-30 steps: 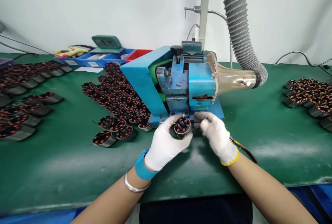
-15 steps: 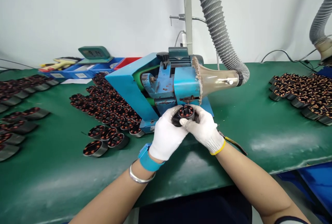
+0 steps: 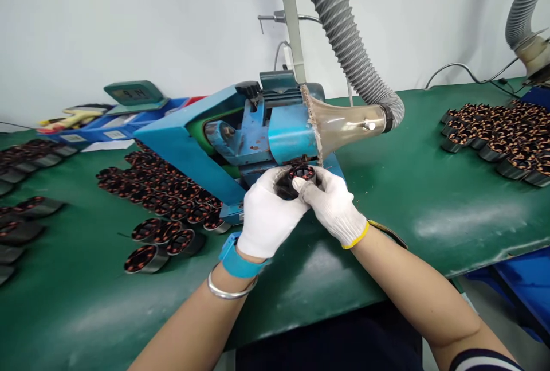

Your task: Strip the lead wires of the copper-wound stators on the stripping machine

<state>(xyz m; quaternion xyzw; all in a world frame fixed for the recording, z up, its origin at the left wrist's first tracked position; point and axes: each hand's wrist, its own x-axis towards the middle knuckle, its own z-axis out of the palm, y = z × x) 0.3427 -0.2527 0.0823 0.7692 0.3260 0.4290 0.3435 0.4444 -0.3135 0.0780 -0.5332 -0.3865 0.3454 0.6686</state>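
Both hands wear white gloves. My left hand (image 3: 272, 210) wraps round the left side of a dark ring-shaped part (image 3: 302, 174) with copper-coloured windings inside. On its right side my right hand (image 3: 333, 202) grips the same part, with the thumb over its near rim. The part is held at the front of a blue belt machine (image 3: 292, 133), just under the cover; whether it touches the machine is hidden. A clear funnel (image 3: 348, 127) joins the machine's right side to a grey ribbed hose (image 3: 344, 32).
Many similar wound parts (image 3: 163, 196) stand left of the machine, others (image 3: 498, 141) at the far right. Blue bins (image 3: 116, 130) and a digital display (image 3: 135, 93) lie behind. Yellow-handled pliers (image 3: 387, 232) rest by my right wrist on the green table (image 3: 344, 279).
The camera view has turned, shifting the machine and bins left in the picture. Both hands still hold the part, now slightly farther in under the machine's cover.
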